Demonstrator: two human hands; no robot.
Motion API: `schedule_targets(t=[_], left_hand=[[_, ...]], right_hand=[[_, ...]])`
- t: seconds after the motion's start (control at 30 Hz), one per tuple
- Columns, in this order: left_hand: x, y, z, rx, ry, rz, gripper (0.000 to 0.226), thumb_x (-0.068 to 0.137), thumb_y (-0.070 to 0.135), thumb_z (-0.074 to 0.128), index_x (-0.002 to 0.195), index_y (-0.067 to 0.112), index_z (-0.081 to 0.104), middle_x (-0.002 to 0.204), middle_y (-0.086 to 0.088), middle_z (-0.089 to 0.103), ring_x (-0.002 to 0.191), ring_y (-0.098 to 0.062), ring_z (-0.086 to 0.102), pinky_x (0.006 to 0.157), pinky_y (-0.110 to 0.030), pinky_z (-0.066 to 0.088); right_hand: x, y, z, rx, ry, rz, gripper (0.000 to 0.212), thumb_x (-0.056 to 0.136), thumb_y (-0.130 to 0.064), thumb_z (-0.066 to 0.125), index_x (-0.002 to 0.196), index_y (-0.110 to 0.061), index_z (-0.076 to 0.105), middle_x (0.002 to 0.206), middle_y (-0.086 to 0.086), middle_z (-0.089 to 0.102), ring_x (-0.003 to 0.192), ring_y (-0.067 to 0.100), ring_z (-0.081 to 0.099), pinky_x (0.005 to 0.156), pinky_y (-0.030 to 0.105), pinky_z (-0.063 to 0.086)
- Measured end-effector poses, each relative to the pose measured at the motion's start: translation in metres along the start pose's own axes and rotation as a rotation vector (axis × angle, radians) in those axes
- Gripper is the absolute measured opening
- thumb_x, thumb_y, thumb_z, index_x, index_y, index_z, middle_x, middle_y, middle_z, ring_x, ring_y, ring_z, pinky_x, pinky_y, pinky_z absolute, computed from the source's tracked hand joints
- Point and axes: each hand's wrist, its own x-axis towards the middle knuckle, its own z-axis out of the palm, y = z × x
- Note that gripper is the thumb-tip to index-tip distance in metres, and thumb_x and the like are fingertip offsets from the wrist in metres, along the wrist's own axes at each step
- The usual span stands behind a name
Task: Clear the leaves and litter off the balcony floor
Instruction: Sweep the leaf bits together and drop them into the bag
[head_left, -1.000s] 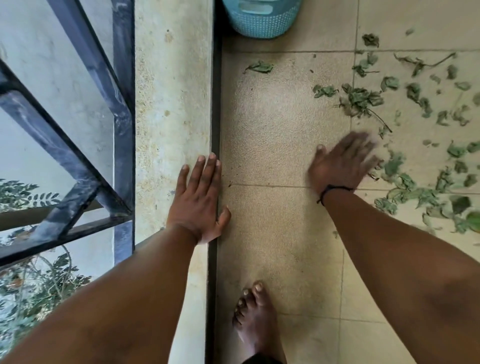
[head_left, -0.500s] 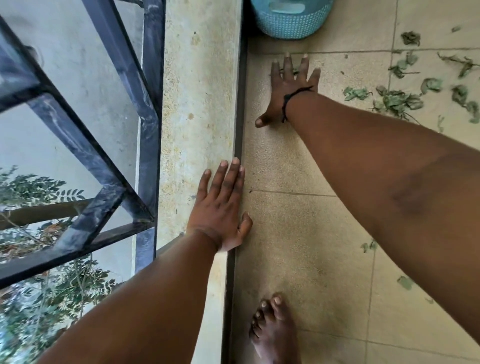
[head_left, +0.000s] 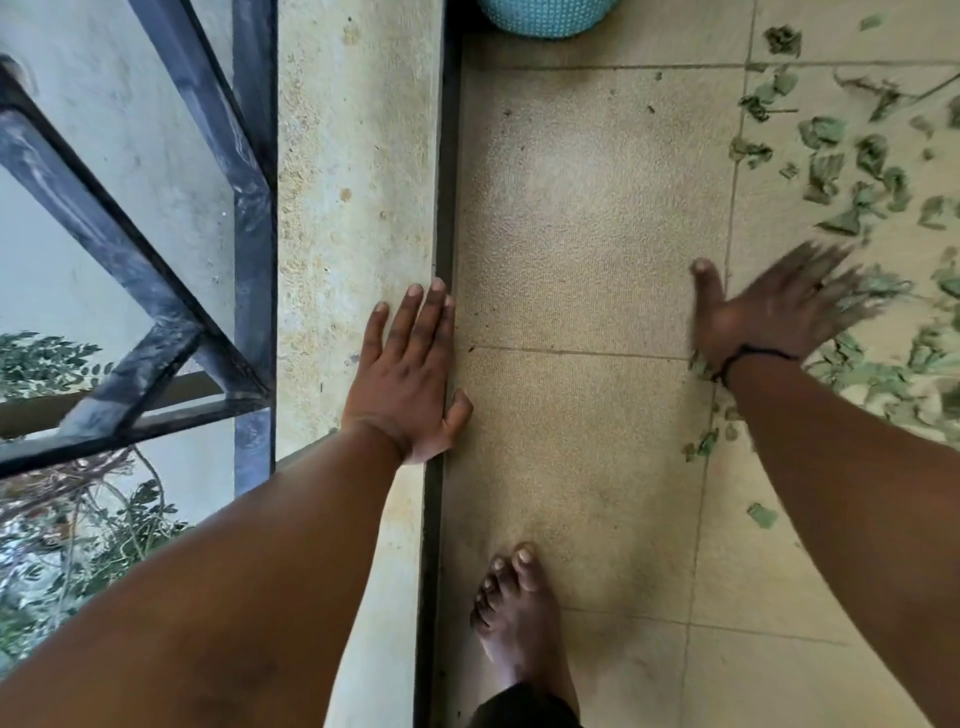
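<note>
beige tiled balcony floor (head_left: 582, 218), leaves (head_left: 857, 176) scattered at right. right hand (head_left: 769, 317) blurred, fingers spread flat among leaves. left hand (head_left: 410, 379) laid flat on ledge (head_left: 353, 156), fingers together. teal basket (head_left: 545, 18) seen at top.

Home balcony, upper floor. Beige square floor tiles (head_left: 587, 218) w/ a raised speckled stone ledge (head_left: 353, 182) along the left; dark metal railing bars (head_left: 244, 171) beyond it, treetops (head_left: 47, 358) visible below. Teal perforated plastic basket (head_left: 545, 18) at far edge; scattered dry green leaves (head_left: 852, 176) at right.
</note>
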Motion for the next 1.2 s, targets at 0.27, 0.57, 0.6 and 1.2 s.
schedule_targets(t=[0.27,0.57,0.6,1.2], left_hand=[[-0.001,0.003,0.0,0.004,0.019,-0.01,0.091,0.083,0.055,0.024,0.153,0.005,-0.006,0.16,-0.01,-0.018,0.148,-0.02,-0.02,0.121,-0.046,-0.009],[-0.002,-0.003,0.001,0.044,-0.008,-0.001,0.093,0.083,0.058,0.024,0.154,0.007,-0.009,0.159,-0.008,-0.025,0.144,-0.02,-0.034,0.121,-0.044,-0.012],[-0.001,-0.003,0.002,0.048,0.003,0.002,0.093,0.083,0.057,0.025,0.153,0.008,-0.011,0.159,-0.008,-0.023,0.144,-0.02,-0.034,0.121,-0.043,-0.013],[0.001,0.004,0.005,0.016,0.135,-0.001,0.097,0.081,0.045,0.05,0.153,-0.007,0.01,0.161,-0.029,0.003,0.147,-0.049,0.005,0.118,-0.044,-0.012]], right_hand=[[-0.159,-0.105,0.065,-0.361,-0.184,-1.164,0.069,0.1,-0.042,0.026,0.156,-0.014,-0.002,0.164,0.01,-0.006,0.15,0.033,-0.01,0.118,0.054,-0.01],[-0.093,0.003,0.068,-0.145,-0.084,-0.462,0.1,0.086,-0.081,0.009,0.152,-0.011,-0.017,0.16,0.012,-0.022,0.148,0.032,-0.014,0.117,0.052,-0.012],[-0.082,0.028,0.063,-0.12,-0.072,-0.374,0.1,0.086,-0.081,0.01,0.154,-0.009,-0.012,0.162,0.014,-0.014,0.149,0.034,-0.008,0.117,0.053,-0.009],[-0.097,0.148,0.098,-0.154,0.041,-0.89,0.085,0.096,-0.062,0.025,0.155,-0.004,0.006,0.163,0.015,0.002,0.149,0.038,0.005,0.116,0.038,-0.016]])
